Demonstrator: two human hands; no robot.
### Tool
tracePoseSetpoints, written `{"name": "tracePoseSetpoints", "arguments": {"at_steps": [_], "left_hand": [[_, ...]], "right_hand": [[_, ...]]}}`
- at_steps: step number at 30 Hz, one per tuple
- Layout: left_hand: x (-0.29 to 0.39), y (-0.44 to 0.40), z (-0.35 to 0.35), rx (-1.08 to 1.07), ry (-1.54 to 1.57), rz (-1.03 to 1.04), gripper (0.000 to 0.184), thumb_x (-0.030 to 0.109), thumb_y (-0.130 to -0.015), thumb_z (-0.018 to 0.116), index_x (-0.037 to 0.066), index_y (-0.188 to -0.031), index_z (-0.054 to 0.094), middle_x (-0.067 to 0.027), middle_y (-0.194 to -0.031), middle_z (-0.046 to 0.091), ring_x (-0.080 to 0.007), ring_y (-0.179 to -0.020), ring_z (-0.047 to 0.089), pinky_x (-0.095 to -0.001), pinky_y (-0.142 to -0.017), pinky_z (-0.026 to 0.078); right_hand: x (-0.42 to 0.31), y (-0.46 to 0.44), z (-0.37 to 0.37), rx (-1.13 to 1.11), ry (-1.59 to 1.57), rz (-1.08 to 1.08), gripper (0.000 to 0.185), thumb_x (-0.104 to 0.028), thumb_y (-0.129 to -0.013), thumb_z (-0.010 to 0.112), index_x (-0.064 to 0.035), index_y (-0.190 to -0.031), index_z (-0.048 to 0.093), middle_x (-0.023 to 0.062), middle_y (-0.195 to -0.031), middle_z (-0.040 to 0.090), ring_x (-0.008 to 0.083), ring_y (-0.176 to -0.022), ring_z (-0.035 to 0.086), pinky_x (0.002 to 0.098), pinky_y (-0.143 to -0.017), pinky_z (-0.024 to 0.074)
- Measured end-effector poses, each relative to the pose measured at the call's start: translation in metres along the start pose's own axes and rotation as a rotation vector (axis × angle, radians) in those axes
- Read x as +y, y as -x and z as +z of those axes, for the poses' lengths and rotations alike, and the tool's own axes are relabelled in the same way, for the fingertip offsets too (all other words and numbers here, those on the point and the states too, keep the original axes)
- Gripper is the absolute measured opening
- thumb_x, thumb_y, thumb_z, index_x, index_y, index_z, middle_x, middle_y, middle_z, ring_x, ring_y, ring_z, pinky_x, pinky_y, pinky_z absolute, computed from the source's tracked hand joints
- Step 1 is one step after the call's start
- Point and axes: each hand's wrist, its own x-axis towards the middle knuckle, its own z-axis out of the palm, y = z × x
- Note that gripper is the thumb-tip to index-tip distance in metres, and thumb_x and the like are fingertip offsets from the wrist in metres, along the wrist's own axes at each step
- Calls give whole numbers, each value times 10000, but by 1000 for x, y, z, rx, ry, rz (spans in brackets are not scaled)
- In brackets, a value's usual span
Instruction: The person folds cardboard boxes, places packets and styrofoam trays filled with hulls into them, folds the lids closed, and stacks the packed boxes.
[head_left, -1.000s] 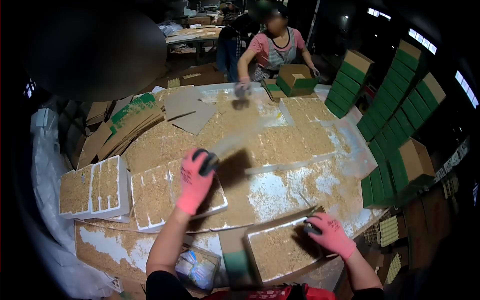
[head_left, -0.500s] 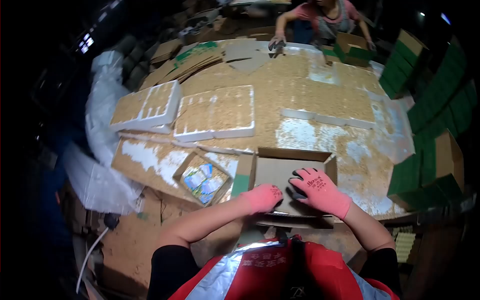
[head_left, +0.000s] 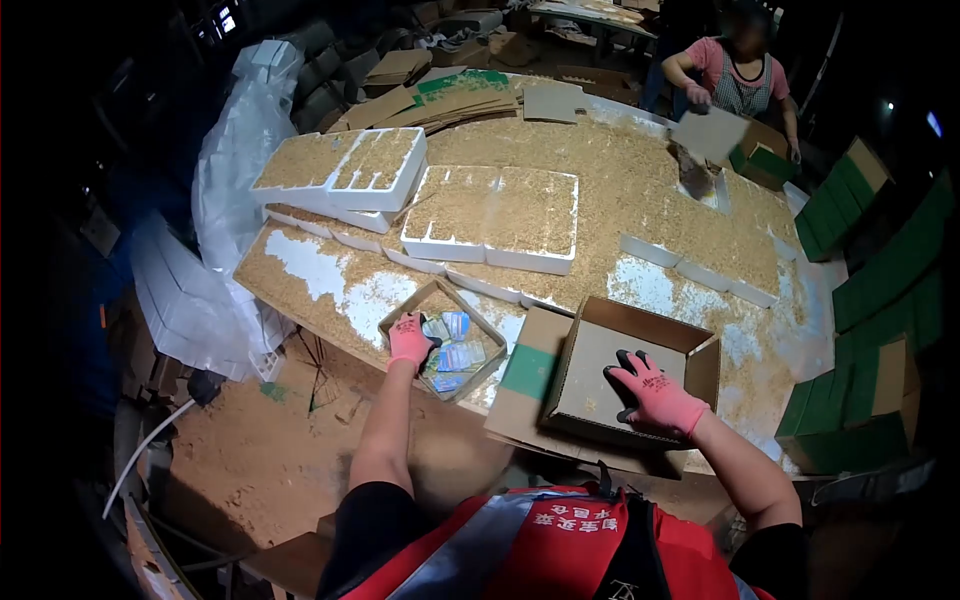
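My left hand (head_left: 408, 340), in a pink glove with dark fingertips, reaches into a small open cardboard box (head_left: 489, 376). Its thumb stands apart from the fingers, beside blue-and-white printed packets (head_left: 460, 355) lying in that box. My right hand (head_left: 655, 395), gloved the same way, is spread on the flat cardboard inside a larger open box (head_left: 703, 375). Both its thumb and fingers are apart, with nothing in them. Under the larger box lies a flat cardboard piece with a green band (head_left: 535, 370).
White foam trays (head_left: 490, 220) filled with tan, crumbly material stand across the table. Green-and-brown boxes (head_left: 850, 400) are stacked along the right. At the far side a person (head_left: 740, 75) holds a grey sheet (head_left: 712, 132) beside an open box. Plastic wrapping (head_left: 235, 170) hangs at the left.
My left hand has moved left from the large box to the small box. My right hand stays in the large box, which now sits tilted. The other person has lifted a sheet.
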Motion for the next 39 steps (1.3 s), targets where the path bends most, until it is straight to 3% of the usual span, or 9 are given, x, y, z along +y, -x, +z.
{"name": "tracePoseSetpoints", "arguments": {"at_steps": [10,18,23,28,30,32,36,37,39], "left_hand": [[-24,-20,-33,-288,76,73,382,347,-833,584,50,-1058,661,-198,-1134,644,-370,-1030,609,-427,-916,476],[40,24,-40,269,370,-92,349,217,-777,707,10,-1053,653,-198,-1063,676,-343,-992,641,-389,-855,496],[67,44,-41,-146,-46,-256,485,399,-960,409,11,-1134,642,-193,-1222,615,-358,-1100,589,-420,-1006,433],[82,59,-80,382,-7,-115,331,309,-905,519,37,-957,699,-189,-1069,670,-355,-980,622,-430,-865,480],[92,41,-80,414,782,-112,224,195,-897,582,7,-898,704,-119,-832,704,-228,-706,656,-334,-657,525],[180,77,-125,240,1487,-49,172,121,-875,615,-30,-901,693,-51,-834,693,-138,-724,636,-276,-656,516],[287,133,-135,-207,1189,190,211,149,-831,711,-18,-958,717,-28,-802,705,-92,-701,618,-245,-615,476],[298,136,-115,-180,1028,320,241,175,-813,738,-27,-942,712,-41,-791,703,-90,-703,615,-254,-615,481],[313,144,-94,-109,880,469,364,284,-766,798,-46,-873,690,-70,-745,690,-111,-676,613,-287,-622,496]], "right_hand": [[-2,21,3,62,58,21,740,-369,-782,736,-149,-1408,408,160,-1458,364,374,-1317,379,469,-1032,390],[18,79,6,202,99,-123,452,-333,-835,672,-117,-1207,535,115,-1204,518,291,-1153,494,414,-947,414],[30,124,-6,335,77,-215,401,-272,-826,672,-94,-1161,544,113,-1146,527,289,-1104,509,401,-951,403],[32,136,-5,436,64,-308,373,-240,-818,676,-81,-1132,555,119,-1121,532,293,-1091,511,399,-973,392],[34,135,0,438,39,-289,393,-243,-815,680,-74,-1148,558,127,-1155,536,303,-1102,517,404,-986,396],[32,130,4,508,-62,-216,479,-267,-822,689,-72,-1231,534,136,-1223,532,302,-1106,535,400,-980,417],[11,105,-18,640,-1041,100,714,-317,-833,710,-81,-1431,400,123,-1321,537,216,-1014,606,350,-877,495],[5,106,-40,528,-1412,183,588,-147,-841,677,-34,-1375,456,86,-1201,601,140,-1006,590,283,-819,521],[23,78,-33,674,-1102,87,394,-182,-850,674,15,-1181,591,100,-946,663,117,-797,582,276,-675,503]]}}
